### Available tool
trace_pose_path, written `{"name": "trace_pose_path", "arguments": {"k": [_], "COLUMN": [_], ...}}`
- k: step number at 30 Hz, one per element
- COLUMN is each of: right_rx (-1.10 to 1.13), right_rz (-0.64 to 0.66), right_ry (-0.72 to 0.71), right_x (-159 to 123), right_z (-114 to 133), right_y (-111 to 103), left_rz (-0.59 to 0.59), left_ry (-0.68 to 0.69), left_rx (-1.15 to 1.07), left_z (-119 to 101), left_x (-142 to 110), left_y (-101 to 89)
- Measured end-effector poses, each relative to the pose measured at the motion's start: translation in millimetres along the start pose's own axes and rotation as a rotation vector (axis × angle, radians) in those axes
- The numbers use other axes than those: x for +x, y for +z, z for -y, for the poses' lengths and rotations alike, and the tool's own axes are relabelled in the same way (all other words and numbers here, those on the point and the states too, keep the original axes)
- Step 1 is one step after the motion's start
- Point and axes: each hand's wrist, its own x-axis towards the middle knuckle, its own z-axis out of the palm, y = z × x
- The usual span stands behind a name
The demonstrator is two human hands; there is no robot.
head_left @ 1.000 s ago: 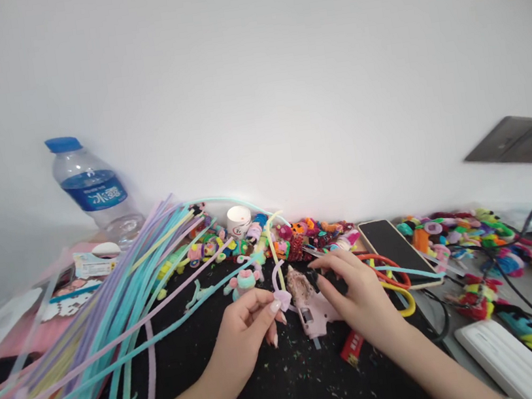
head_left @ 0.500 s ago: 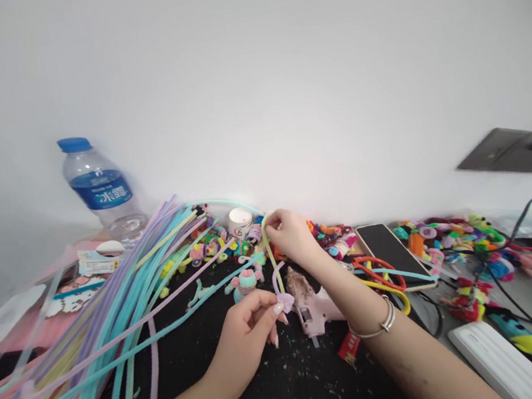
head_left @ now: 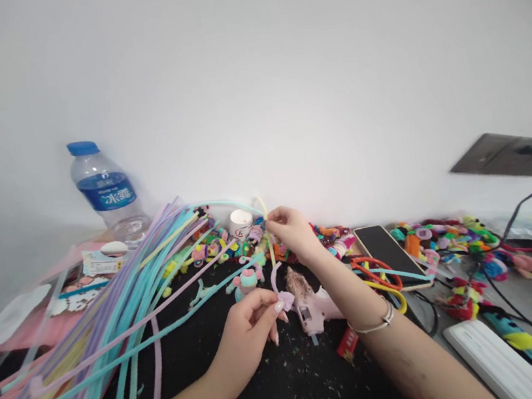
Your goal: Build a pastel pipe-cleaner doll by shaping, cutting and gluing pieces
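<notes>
My left hand (head_left: 247,331) pinches a small lilac pipe-cleaner bow (head_left: 287,300) between thumb and fingertips; a curved lilac tail rises from it. My right hand (head_left: 295,235), higher up and further back, grips a pale yellow pipe cleaner (head_left: 272,251) in thumb and forefinger. The yellow stem hangs down toward the bow, and its upper end sticks up past my fingers. Just under my right forearm, a pink glue gun (head_left: 311,312) with a grimy nozzle lies on the black mat (head_left: 316,384). A small pastel fuzzy doll (head_left: 247,283) stands behind my left hand.
A large bundle of pastel pipe cleaners (head_left: 129,318) spreads across the left. Behind are a water bottle (head_left: 109,192), a white cup (head_left: 240,223) and many fuzzy figures. To the right lie a phone (head_left: 387,252), colourful crafts, cables and a white box (head_left: 499,358). A red packet (head_left: 348,344) sits by my right forearm.
My right hand now grips the yellow pipe cleaner where it runs straight, with its end above the fingers; before, it curved over beside them. My left hand stays on the bow. The view has shifted slightly.
</notes>
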Motion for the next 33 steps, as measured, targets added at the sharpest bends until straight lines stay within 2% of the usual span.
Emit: {"name": "trace_pose_path", "arguments": {"k": [4, 9, 12, 16, 23, 28, 33], "right_rx": [0.322, 0.513, 0.76, 0.857, 0.883, 0.806, 0.782], "right_rz": [0.066, 0.22, 0.42, 0.614, 0.584, 0.462, 0.427], "right_ry": [0.033, 0.123, 0.286, 0.365, 0.348, 0.296, 0.288], "right_x": [-15, -51, -77, -107, -134, -140, -142], "right_z": [20, 37, 34, 13, -33, -35, -33], "right_y": [-27, -61, -75, -84, -78, -75, -71], "left_rz": [-0.01, -0.006, -0.007, -0.001, 0.054, 0.076, 0.088], "left_ry": [0.006, 0.016, 0.026, 0.037, 0.055, 0.109, 0.157], "left_rx": [-0.005, -0.005, 0.001, 0.023, 0.153, 0.245, 0.302], "left_z": [0, 2, 3, 2, 1, 0, 2], "left_x": [0, 2, 2, 0, -2, -3, -2], "left_y": [-1.0, -1.3, -1.2, -1.3, -2.0, -3.1, -4.0]}}
